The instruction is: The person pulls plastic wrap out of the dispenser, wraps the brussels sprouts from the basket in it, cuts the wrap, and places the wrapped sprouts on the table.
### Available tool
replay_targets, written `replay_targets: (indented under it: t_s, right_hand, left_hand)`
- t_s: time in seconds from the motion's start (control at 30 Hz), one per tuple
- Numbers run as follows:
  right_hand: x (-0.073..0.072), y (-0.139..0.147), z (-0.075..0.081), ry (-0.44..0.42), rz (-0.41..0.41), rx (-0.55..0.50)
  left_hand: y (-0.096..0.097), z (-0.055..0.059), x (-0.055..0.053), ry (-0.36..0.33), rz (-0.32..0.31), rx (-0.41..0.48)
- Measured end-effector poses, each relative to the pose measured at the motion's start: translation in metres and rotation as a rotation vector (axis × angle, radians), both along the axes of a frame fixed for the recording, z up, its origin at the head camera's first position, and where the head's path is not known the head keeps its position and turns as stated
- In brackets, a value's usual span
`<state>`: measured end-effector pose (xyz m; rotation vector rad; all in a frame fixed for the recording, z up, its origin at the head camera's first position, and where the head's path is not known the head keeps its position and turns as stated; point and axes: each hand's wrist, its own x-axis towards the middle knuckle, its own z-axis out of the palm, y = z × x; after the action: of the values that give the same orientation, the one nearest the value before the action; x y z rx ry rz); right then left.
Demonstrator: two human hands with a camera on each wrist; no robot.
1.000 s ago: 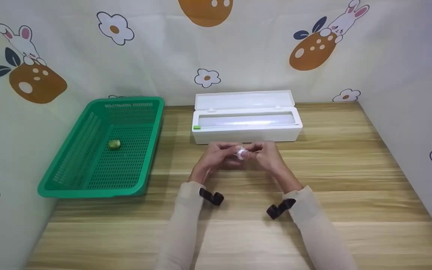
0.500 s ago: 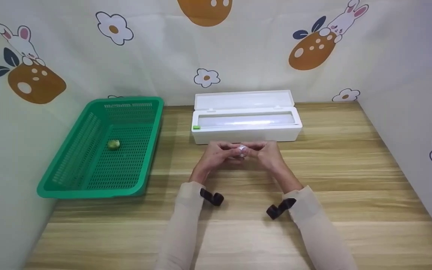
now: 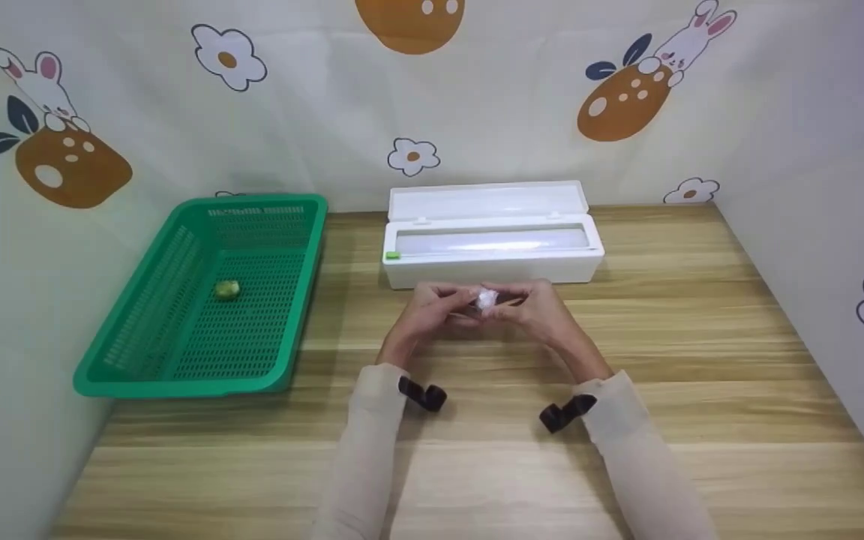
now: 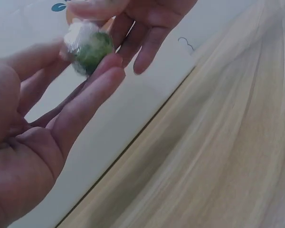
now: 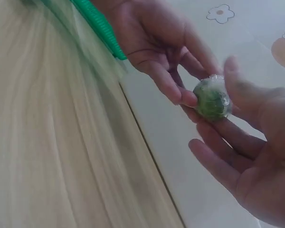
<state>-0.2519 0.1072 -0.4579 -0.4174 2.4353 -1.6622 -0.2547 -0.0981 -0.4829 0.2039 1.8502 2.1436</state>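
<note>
Between both hands is a small green Brussels sprout (image 5: pixel 211 100) wrapped in clear cling film, its film bunched and whitish on one side. My left hand (image 3: pixel 432 306) pinches it with thumb and fingertips, as the left wrist view also shows. From the other side my right hand (image 3: pixel 541 309) holds it, fingers beneath and the thumb (image 5: pixel 244 88) beside its upper side. Just behind the hands stands a white cling film box (image 3: pixel 492 270), lid raised, with a roll of film (image 3: pixel 492 241) inside and a green slider (image 3: pixel 393 256) at its left end.
At the left stands a green slotted basket (image 3: pixel 303 300) with one small green-and-pale sprout (image 3: pixel 226 289) on its floor. The wooden table (image 3: pixel 664 337) meets a printed cloth (image 3: pixel 492 97) at the back and sides.
The right thumb has shifted down and the right wrist slightly to the right, so more of the wrapped sprout shows between the fingers. The basket and box stay put.
</note>
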Motion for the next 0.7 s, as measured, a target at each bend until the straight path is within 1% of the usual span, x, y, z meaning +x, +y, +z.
replay_targets:
  t_s: [0.07,0.17,0.33,0.4,0.47,0.5,0.57,0.63,0.7]
  right_hand:
    - [0.0011,-0.0018,-0.0002,0.076,0.008,0.04]
    - [0.0039,-0.0053,-0.0011,0.139,-0.015,0.055]
    - [0.0075,-0.0084,-0.0041,0.19,-0.053,0.053]
    - [0.0078,-0.0088,-0.0055,0.208,-0.054,0.066]
    - [0.0073,-0.0087,-0.0067,0.223,-0.039,0.086]
    - [0.0067,-0.0085,-0.0072,0.218,-0.028,0.095]
    - [0.005,-0.008,-0.0074,0.177,-0.001,0.1]
    - [0.0028,-0.0064,-0.0068,0.105,0.023,0.08]
    - [0.0004,-0.0046,-0.0061,0.016,0.035,0.035]
  left_hand:
    - [-0.0002,0.0006,0.0,0.003,0.011,-0.003]
    - [0.0,0.0013,0.0,0.008,0.011,-0.017]
    - [0.0011,0.0013,0.0009,-0.021,0.004,-0.001]
    - [0.0014,0.0006,0.0014,-0.04,0.005,0.009]
    - [0.0015,-0.0005,0.0016,-0.065,0.016,0.026]
    - [0.0015,-0.0012,0.0016,-0.078,0.024,0.034]
    - [0.0013,-0.0019,0.0012,-0.1,0.054,0.042]
    - [0.0014,-0.0017,0.0009,-0.117,0.086,0.045]
    - [0.0021,-0.0012,0.0001,-0.123,0.113,0.035]
